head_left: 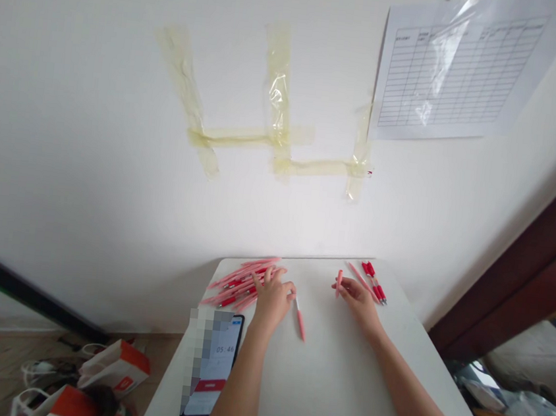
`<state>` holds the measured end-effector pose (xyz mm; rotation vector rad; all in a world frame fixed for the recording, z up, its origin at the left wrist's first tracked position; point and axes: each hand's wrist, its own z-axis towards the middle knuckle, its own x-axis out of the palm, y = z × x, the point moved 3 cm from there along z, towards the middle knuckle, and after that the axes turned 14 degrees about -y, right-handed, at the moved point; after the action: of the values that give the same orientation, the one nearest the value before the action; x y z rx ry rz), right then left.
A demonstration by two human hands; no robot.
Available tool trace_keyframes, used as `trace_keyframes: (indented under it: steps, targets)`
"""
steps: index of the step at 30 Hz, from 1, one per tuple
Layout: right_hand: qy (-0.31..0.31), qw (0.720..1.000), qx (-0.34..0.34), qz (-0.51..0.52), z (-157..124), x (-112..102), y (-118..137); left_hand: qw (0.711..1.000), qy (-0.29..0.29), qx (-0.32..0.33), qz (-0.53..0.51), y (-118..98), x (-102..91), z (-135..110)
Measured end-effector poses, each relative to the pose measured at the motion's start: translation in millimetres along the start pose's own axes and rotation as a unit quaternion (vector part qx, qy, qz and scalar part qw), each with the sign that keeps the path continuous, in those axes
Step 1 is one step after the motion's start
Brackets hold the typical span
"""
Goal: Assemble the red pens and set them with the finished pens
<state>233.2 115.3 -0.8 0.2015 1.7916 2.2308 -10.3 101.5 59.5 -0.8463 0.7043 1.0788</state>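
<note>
My left hand [273,300] is over a pile of pink and red pens [235,285] at the table's back left. Its fingers are spread, with the fingertips at the pile's right edge. Close to its thumb lies a single pen [300,323] with a pink lower part and a whitish upper end; whether the thumb touches it I cannot tell. My right hand [357,301] pinches a short pink pen piece [339,282], roughly upright, between thumb and fingers. Just beyond that hand, a few red pens [373,281] and a slim pink pen [358,274] lie at the back right.
A phone [214,367] showing a timer lies at the left edge of the white table [318,391]. Behind the table rises a wall with yellowed tape [279,102] and a printed sheet [455,74]. Paper bags [115,366] stand on the floor at left.
</note>
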Motion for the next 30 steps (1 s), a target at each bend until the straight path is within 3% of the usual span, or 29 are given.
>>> trace_keyframes:
  steps: [5, 14, 24, 30]
  targets:
    - [0.002, 1.000, -0.005, -0.003, 1, 1, -5, 0.999, 0.021, -0.027, 0.007, -6, 0.1, -2]
    - [0.017, 0.999, -0.010, -0.038, 3, 0, -8, 0.997, 0.080, 0.007, 0.012, -13, 5.4, -8]
    - [0.017, 0.999, -0.011, -0.027, 4, 1, -14, 0.999, 0.026, 0.017, 0.018, -17, 24.7, -6]
    - [0.001, 0.996, -0.036, -0.079, 3, -2, -7, 1.000, 0.017, 0.011, 0.022, -14, 18.1, -6]
